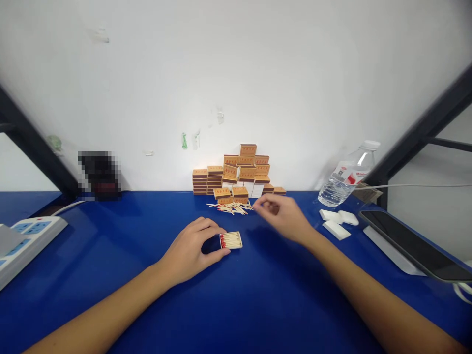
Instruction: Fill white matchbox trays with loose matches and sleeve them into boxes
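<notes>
My left hand (193,250) rests on the table, its thumb and fingers closed on the left end of a small white matchbox tray (241,240). Inside the tray lie red-headed matches (231,239), side by side with their heads to the left. My right hand (280,214) is at the right edge of a loose pile of matches (232,208). Its thumb and index finger are pinched together there; whether a match is between them is too small to tell. Stacked orange-brown matchboxes (247,172) stand directly behind the pile, against the wall.
On the right are a tilted water bottle (346,174), several white blocks (336,229) and a phone (416,246) on a stand. A power strip (33,241) lies at the left, with a blurred dark object (99,174) behind it. The blue table (177,314) meets a white wall.
</notes>
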`<action>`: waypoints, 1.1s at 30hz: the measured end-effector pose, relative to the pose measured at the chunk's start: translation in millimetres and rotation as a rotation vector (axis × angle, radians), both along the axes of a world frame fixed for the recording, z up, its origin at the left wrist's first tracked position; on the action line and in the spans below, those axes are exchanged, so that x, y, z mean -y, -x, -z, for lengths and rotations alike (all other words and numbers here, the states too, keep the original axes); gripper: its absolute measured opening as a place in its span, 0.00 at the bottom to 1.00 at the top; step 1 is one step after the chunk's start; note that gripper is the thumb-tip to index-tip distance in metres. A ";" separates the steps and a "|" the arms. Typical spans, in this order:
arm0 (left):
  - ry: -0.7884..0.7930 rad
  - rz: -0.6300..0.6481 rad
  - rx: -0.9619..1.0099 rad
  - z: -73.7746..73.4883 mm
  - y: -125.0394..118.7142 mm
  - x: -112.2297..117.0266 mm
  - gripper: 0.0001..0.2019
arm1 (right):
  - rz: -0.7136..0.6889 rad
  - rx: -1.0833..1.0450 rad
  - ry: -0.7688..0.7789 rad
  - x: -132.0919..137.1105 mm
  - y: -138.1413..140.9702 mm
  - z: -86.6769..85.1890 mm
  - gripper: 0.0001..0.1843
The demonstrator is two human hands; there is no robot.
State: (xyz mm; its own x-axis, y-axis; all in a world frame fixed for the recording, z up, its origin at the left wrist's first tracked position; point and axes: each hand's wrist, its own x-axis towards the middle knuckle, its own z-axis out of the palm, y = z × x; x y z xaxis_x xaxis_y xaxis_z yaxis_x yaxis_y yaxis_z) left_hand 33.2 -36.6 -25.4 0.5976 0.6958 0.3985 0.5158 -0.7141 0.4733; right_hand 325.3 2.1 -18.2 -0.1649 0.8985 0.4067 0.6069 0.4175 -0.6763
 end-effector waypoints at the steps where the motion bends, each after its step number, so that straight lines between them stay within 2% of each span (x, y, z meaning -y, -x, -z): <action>1: -0.005 -0.016 0.012 0.7 0.3 -0.6 0.14 | 0.157 -0.040 -0.024 -11.2 -14.3 2.9 0.12; 3: -0.012 -0.037 0.030 2.2 0.7 -2.0 0.14 | 0.431 -0.169 0.013 -32.3 -42.3 8.9 0.11; 5: -0.025 -0.046 0.040 3.7 0.8 -3.3 0.14 | 0.595 -0.361 0.172 -48.2 -63.3 13.3 0.10; 8: -0.053 -0.066 0.051 5.3 0.8 -4.6 0.15 | 0.590 -0.462 0.333 -60.0 -75.3 16.3 0.08; 11: -0.076 -0.085 0.058 5.8 0.9 -5.7 0.15 | 0.540 -0.469 0.376 -62.8 -72.1 17.5 0.08; 16: -0.085 -0.103 0.055 5.4 3.1 -8.5 0.15 | 0.596 -0.451 0.318 -56.5 -68.9 13.3 0.10; 20: -0.105 -0.184 0.079 4.3 7.2 -11.6 0.17 | 0.716 -0.467 0.035 -37.7 -60.8 -2.8 0.12; 21: -0.114 -0.207 0.092 3.9 8.1 -12.2 0.17 | 0.690 -0.504 -0.022 -31.2 -54.3 -7.4 0.14; 23: -0.132 -0.243 0.120 3.0 9.4 -13.1 0.18 | 0.548 -0.609 -0.058 -16.7 -34.8 -15.1 0.17; 25: -0.143 -0.266 0.148 2.2 10.0 -13.6 0.18 | 0.351 -0.624 -0.013 -1.5 -9.7 -18.6 0.19; 28: -0.153 -0.288 0.196 1.8 9.8 -14.0 0.18 | 0.089 -0.550 0.112 18.2 26.0 -15.1 0.21; 30: -0.159 -0.284 0.218 1.8 9.5 -14.4 0.17 | 0.000 -0.511 0.157 26.8 41.1 -9.6 0.22; 33: -0.154 -0.265 0.228 2.1 9.3 -15.0 0.16 | -0.053 -0.493 0.188 31.3 47.9 -2.7 0.22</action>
